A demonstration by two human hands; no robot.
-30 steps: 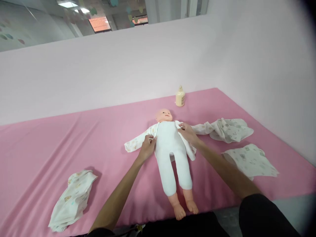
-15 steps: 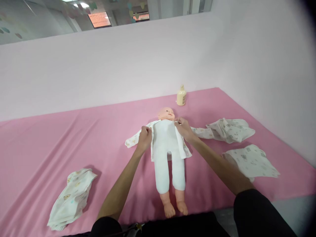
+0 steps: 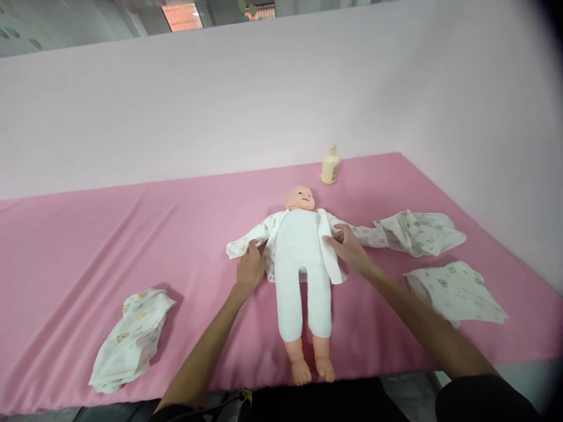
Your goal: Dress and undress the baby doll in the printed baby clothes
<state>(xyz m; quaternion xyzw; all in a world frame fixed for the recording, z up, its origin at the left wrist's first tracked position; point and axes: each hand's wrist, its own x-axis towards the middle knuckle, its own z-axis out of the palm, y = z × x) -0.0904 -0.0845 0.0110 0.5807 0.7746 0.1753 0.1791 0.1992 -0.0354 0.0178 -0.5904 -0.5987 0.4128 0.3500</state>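
A baby doll (image 3: 302, 240) with a white cloth body lies face up, feet toward me. Its arms are in the sleeves of a white printed baby jacket (image 3: 331, 258), whose front hangs apart over the chest. My left hand (image 3: 250, 269) is closed at the jacket's side, just below the sleeve on the left, fingertips on the fabric. On the other side my right hand (image 3: 349, 249) grips the jacket's front panel beside the sleeve, thumb on the panel and fingers curled. Part of the fabric under both hands is hidden.
A pink sheet (image 3: 193, 234) covers the table, with white walls behind and at right. A cream pump bottle (image 3: 330, 167) stands beyond the doll's head. Folded printed clothing (image 3: 132, 340) lies at left; two more printed cloths (image 3: 424, 232) lie at right.
Both hands have moved down from the jacket's upper front edges and outward to its sides. The front panel on the right now lies more spread out. The view has tipped down slightly.
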